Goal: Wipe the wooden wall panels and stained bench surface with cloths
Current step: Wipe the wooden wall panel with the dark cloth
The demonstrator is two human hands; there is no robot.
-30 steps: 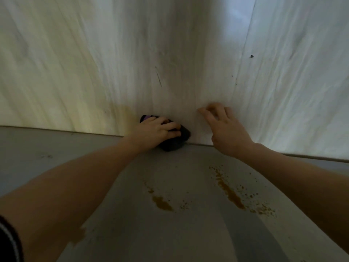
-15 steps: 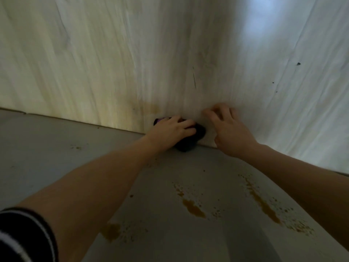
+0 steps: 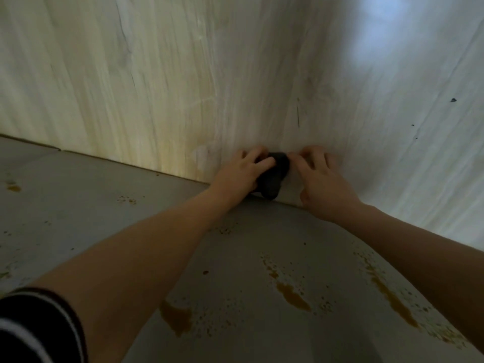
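Note:
A pale wooden wall panel rises behind a grey bench surface marked with brown stains. My left hand grips a dark bunched cloth and holds it against the foot of the panel, just above the bench. My right hand rests with spread fingers on the panel immediately right of the cloth, its fingertips close to the cloth. Part of the cloth is hidden under my left fingers.
More brown stains lie on the bench at the lower left and lower right, with a small spot at the far left. Dark specks dot the right part of the panel. A black-and-white sleeve shows at bottom left.
My left hand slid the cloth to the right along the foot of the panel, up to my right hand. The view shifted left, showing more bench.

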